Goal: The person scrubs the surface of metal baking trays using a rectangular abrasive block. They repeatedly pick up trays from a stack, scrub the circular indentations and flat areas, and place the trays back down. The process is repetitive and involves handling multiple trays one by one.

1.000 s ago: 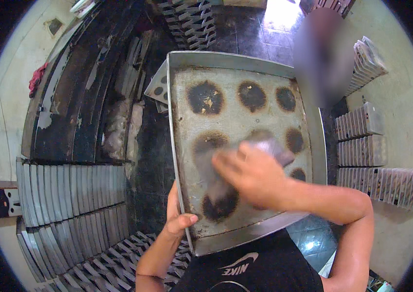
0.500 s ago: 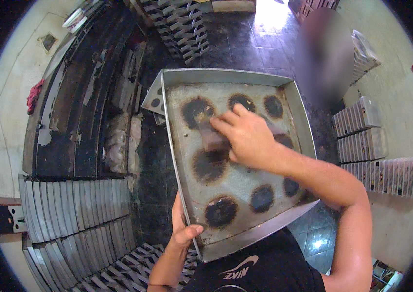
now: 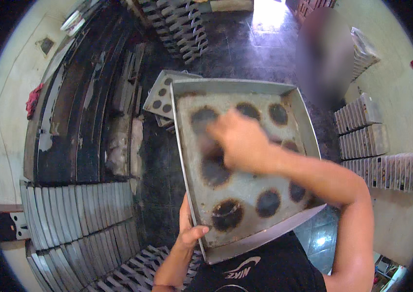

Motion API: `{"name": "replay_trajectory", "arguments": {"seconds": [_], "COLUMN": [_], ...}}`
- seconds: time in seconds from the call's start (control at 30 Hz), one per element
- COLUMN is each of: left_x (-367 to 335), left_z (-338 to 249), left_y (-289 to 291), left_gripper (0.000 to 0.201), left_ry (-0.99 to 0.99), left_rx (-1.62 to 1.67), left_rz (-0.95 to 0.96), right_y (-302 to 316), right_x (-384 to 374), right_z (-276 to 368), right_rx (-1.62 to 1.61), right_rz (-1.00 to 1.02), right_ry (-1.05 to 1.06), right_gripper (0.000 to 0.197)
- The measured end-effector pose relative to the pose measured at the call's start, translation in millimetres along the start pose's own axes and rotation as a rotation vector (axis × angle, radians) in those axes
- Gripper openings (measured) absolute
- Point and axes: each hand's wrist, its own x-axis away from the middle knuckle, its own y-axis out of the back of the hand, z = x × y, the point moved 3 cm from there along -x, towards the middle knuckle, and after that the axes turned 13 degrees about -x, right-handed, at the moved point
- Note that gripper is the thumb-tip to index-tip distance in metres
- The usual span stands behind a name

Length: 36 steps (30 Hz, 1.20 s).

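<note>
A deep square metal baking tray (image 3: 235, 86) is tilted in front of me, its grey inside marked with several round dark scorched spots. My left hand (image 3: 192, 234) grips its left wall near the lower corner, thumb over the rim. Over the upper left part of the tray floor is my right hand (image 3: 247, 148), closed and smeared by motion. It holds a flat brownish thing (image 3: 211, 147) against the tray; blur hides its exact kind.
Lower left, stacked metal trays (image 3: 80, 209) stand in rows. Beyond my tray, other trays with dark holes (image 3: 160, 95) lie low. A dark worn metal cabinet (image 3: 70, 107) lines the left. At right are plastic crates (image 3: 359, 114) and a blurred person (image 3: 325, 58).
The tray has shifted slightly right and down in view, uncovering more of the trays behind it. My right hand has moved slightly over the tray floor; my left hand keeps its grip.
</note>
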Motion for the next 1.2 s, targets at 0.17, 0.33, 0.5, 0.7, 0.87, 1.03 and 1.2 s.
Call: {"name": "replay_trajectory", "arguments": {"seconds": [0.17, 0.33, 0.5, 0.7, 0.87, 1.03, 1.2], "left_x": [-3, -8, -13, -19, -34, -65, -113], "left_z": [12, 2, 3, 10, 17, 24, 49], "left_y": [11, 7, 15, 24, 41, 29, 41], "left_gripper": [0.109, 0.108, 0.108, 0.108, 0.107, 0.107, 0.104], "left_ry": [-0.005, -0.008, -0.020, -0.022, -0.041, 0.000, 0.039], "left_rx": [-0.027, -0.029, -0.023, -0.040, 0.014, -0.043, -0.148], "left_rz": [0.013, -0.001, 0.011, 0.006, -0.014, 0.050, 0.150], "right_y": [5, -11, -15, -32, -56, -49, -50], "right_x": [-29, -2, 5, 15, 75, 89, 139], "right_z": [-33, -10, -1, 0, 34, -32, -124], "right_rx": [0.080, 0.019, 0.017, -0.068, -0.179, -0.160, -0.407], "right_rz": [-0.119, -0.030, -0.058, -0.037, 0.063, -0.056, -0.238], "right_ry": [-0.040, 0.077, 0.160, 0.095, 0.071, -0.227, -0.738], "right_gripper": [0.052, 0.049, 0.049, 0.042, 0.059, 0.058, 0.046]}}
